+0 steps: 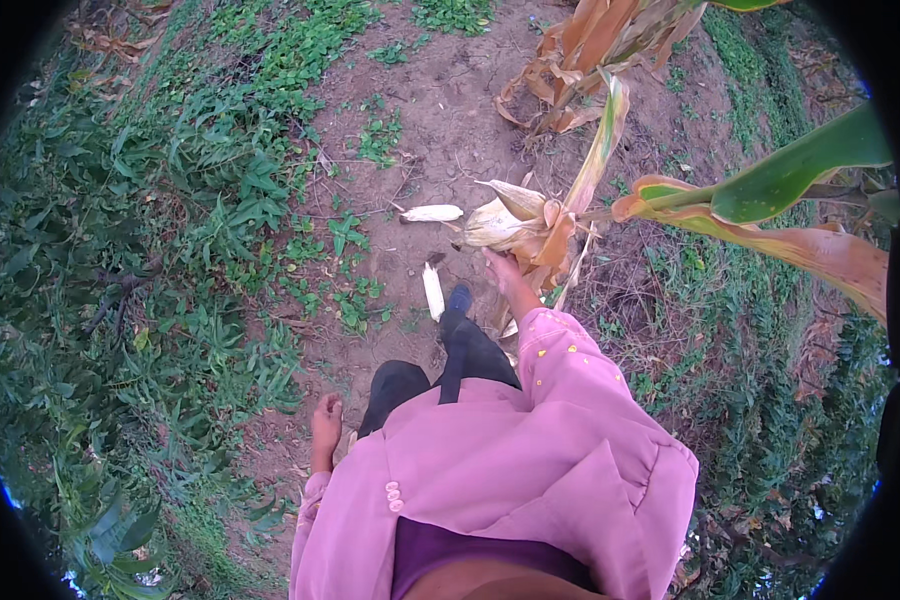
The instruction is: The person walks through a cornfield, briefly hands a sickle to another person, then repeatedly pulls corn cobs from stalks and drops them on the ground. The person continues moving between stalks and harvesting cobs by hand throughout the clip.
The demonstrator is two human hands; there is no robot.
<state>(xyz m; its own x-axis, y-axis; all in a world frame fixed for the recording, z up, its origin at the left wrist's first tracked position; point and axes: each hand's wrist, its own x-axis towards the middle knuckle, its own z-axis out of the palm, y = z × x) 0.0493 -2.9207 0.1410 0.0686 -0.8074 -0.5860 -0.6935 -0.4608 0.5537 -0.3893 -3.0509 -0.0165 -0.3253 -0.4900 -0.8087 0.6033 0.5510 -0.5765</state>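
Observation:
My right hand (502, 271) reaches up to the lower edge of an ear of corn in dry, pale husk (499, 226). The fingertips meet the husk, and whether they close around it cannot be made out. The ear is attached to a bent, dried corn stalk with brown leaves (555, 244). My left hand (327, 420) hangs low at my left side, its fingers curled and nothing visible in them. Before my feet lie two pale, husked corn cobs, one crosswise (433, 214) and one pointing towards me (433, 291).
Green leafy plants (157, 247) grow thickly on the left. A broad green corn leaf (802, 169) juts in from the right, above a browning one (817, 251). Another dried corn plant (592, 52) stands ahead. Bare soil (450, 112) runs between, with my dark shoe (460, 298) on it.

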